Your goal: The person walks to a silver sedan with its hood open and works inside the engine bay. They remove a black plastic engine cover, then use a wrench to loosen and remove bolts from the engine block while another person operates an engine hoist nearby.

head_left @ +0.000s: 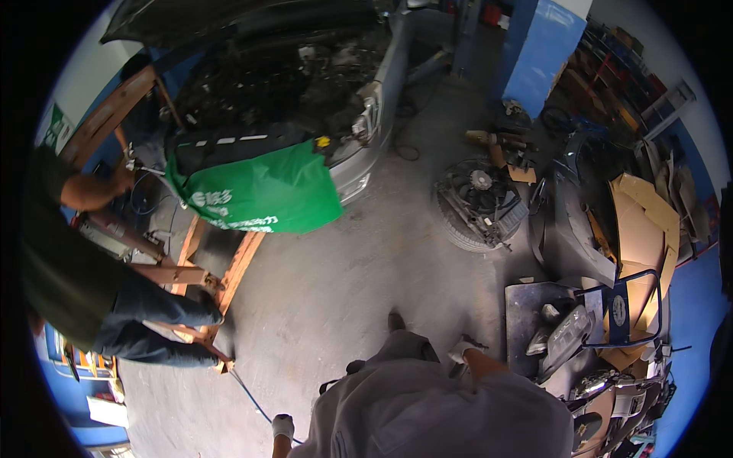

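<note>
My left hand (282, 426), in a whitish glove with a dark front, hangs low at my left side. A thin blue hose (248, 395) on the floor passes behind it, and I cannot tell whether they touch. My right hand (460, 351), gloved too, is down by my right hip. It looks closed around something small and dark, too blurred to name. Ahead on the left stands a car with its hood up and engine bay (282, 84) exposed. A green cover (263, 191) drapes over its front end.
A co-worker (72, 252) stands at the left beside an orange engine hoist (243, 259). Right of the car, a radiator fan (481, 180) rests on a tire (467, 238). Further right are car panels (573, 221), cardboard (641, 221) and a blue-framed cart (620, 309). A blue pillar (538, 57) rises behind.
</note>
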Demonstrator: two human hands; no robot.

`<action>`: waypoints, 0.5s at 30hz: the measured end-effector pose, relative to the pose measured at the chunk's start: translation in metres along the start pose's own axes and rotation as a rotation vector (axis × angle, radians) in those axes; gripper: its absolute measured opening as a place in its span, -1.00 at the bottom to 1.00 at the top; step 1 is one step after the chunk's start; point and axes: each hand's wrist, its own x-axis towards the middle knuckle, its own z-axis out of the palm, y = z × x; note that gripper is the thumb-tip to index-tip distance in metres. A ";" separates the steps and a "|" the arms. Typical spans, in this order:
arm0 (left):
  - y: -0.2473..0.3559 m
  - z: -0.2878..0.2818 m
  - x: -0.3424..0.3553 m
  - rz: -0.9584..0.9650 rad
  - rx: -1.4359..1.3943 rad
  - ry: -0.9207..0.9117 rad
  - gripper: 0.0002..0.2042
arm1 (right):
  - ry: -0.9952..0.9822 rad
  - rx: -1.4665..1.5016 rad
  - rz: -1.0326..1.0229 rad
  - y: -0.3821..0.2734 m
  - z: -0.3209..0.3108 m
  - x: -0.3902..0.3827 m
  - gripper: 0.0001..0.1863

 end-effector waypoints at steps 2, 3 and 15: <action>0.052 0.004 0.027 0.190 0.295 -0.236 -0.67 | 0.011 -0.009 -0.108 0.011 -0.021 0.007 -0.67; 0.087 0.005 0.043 0.286 0.285 -0.223 -0.64 | -0.055 -0.028 -0.159 0.017 -0.037 0.013 -0.67; 0.697 -0.282 0.137 0.823 -0.306 0.228 -0.77 | 0.545 -0.412 0.193 0.382 -0.281 0.131 -0.74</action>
